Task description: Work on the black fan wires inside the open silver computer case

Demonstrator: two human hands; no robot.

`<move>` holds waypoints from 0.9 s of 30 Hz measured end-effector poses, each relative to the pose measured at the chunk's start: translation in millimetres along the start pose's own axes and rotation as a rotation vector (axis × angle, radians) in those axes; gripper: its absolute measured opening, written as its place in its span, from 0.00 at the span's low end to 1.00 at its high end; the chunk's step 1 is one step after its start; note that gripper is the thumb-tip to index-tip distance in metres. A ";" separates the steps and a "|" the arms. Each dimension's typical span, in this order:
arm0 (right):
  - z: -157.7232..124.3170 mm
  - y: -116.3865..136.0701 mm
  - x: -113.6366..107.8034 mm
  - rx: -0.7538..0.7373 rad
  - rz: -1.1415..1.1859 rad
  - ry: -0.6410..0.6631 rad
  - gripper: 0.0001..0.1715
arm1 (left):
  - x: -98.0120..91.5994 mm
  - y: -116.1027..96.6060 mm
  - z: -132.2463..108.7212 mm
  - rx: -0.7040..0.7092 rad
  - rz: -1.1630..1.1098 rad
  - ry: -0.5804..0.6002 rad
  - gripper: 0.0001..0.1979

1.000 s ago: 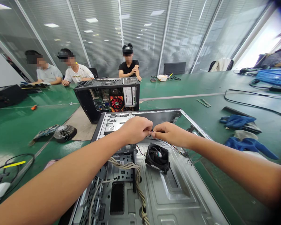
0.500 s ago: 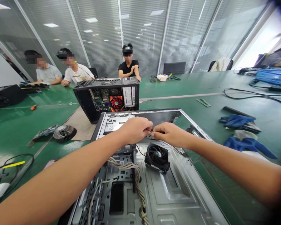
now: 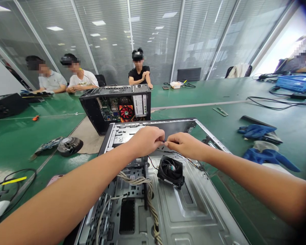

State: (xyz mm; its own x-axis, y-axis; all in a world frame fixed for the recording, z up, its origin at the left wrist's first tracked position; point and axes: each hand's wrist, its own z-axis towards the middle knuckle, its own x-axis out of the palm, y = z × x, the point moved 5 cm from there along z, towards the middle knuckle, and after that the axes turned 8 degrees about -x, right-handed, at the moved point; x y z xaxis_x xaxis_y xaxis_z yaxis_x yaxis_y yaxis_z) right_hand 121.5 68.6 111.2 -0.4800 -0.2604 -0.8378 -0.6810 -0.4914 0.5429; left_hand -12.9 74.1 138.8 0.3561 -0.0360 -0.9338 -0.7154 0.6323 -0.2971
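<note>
Close together above the far part of an open metal computer case point(image 3: 193, 217), my left hand point(image 3: 151, 139) and my right hand point(image 3: 182, 144) are both closed in a pinch. A thin dark cable point(image 3: 177, 152) runs between their fingertips and trails toward the case's right side. The cable's ends are mostly hidden by my fingers. Just below the hands, a black cooling fan point(image 3: 171, 170) lies tilted on the bare metal panel, with a thin wire at its left. A twisted beige cable bundle point(image 3: 150, 190) runs down the case's middle.
Behind the case stands a second computer tower point(image 3: 91, 109) with its side off. A round metal part point(image 3: 70, 146) lies left on the green table point(image 3: 73, 185). Blue gloves point(image 3: 267, 156) lie right, near a blue basket point(image 3: 295, 83). Several people sit around the table.
Both hands stay nearly in place, the pinched fingers shifting slightly on the cable. Across the table, a person in white has drawn their hands together.
</note>
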 end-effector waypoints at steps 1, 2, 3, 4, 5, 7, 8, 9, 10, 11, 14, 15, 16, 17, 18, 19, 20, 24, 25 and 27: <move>0.3 -0.6 -0.5 0.008 -0.001 -0.004 0.19 | -0.3 0.3 0.0 -0.007 -0.017 -0.004 0.01; 0.6 -0.9 -0.8 0.010 -0.004 -0.007 0.19 | -0.4 0.7 0.1 -0.014 -0.029 -0.006 0.02; 1.0 -0.9 -1.0 0.008 -0.006 -0.008 0.19 | -0.3 1.1 0.1 -0.023 -0.035 -0.009 0.02; 1.3 -0.8 -0.9 0.005 -0.005 -0.008 0.20 | -0.3 1.5 0.2 -0.031 -0.034 -0.015 0.02; 1.6 -0.6 -0.7 0.003 -0.002 -0.007 0.20 | -0.1 1.8 0.2 -0.037 -0.027 -0.022 0.01; 1.8 0.1 0.0 0.002 0.003 -0.003 0.19 | 0.4 1.6 0.0 -0.041 -0.001 -0.033 0.02; 1.7 0.5 0.2 0.005 0.003 -0.004 0.19 | 0.7 1.2 -0.2 -0.040 0.015 -0.035 0.03; 1.4 0.9 0.3 0.008 0.002 -0.006 0.19 | 0.9 0.7 -0.4 -0.039 0.031 -0.034 0.04; 1.1 1.4 0.1 0.011 0.002 -0.009 0.19 | 1.0 0.1 -0.7 -0.040 0.045 -0.030 0.04; 0.7 1.8 -0.1 0.012 0.004 -0.012 0.19 | 1.0 -0.4 -0.9 -0.042 0.056 -0.026 0.05; 0.0 2.8 -1.1 0.007 0.028 -0.019 0.20 | -0.2 -1.8 -1.5 -0.050 0.070 -0.029 0.06; 0.1 2.9 -1.4 0.002 0.039 -0.020 0.21 | -0.9 -2.1 -1.6 -0.051 0.070 -0.041 0.06; 0.2 2.9 -1.7 -0.004 0.050 -0.021 0.21 | -1.9 -2.5 -1.6 -0.046 0.070 -0.058 0.07; 0.3 2.7 -2.0 -0.008 0.060 -0.023 0.21 | -2.7 -3.0 -1.6 -0.035 0.074 -0.078 0.07; 0.5 2.5 -2.2 -0.011 0.068 -0.024 0.21 | -3.4 -3.5 -1.5 -0.022 0.082 -0.097 0.07; 0.6 2.2 -2.3 -0.015 0.073 -0.026 0.21 | -3.6 -4.0 -1.4 -0.005 0.095 -0.110 0.08; 0.6 2.1 -2.4 -0.019 0.075 -0.027 0.21 | -3.4 -4.5 -1.3 0.010 0.110 -0.116 0.08; 0.0 2.2 -2.8 -0.022 0.069 -0.037 0.21 | -1.1 -4.5 -0.8 0.027 0.147 -0.093 0.09; -0.2 2.4 -2.8 -0.020 0.069 -0.038 0.21 | -0.7 -4.1 -0.8 0.020 0.141 -0.087 0.09; -0.5 2.8 -2.7 -0.018 0.076 -0.040 0.21 | -0.5 -3.2 -0.8 -0.004 0.119 -0.076 0.09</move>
State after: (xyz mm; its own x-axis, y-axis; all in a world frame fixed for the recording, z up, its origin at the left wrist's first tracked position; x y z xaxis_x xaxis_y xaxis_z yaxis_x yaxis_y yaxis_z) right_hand 121.2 67.6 115.0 -0.5522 -0.2641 -0.7908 -0.6316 -0.4866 0.6035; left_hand -11.3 71.4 140.1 0.3132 0.0980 -0.9446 -0.7577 0.6255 -0.1863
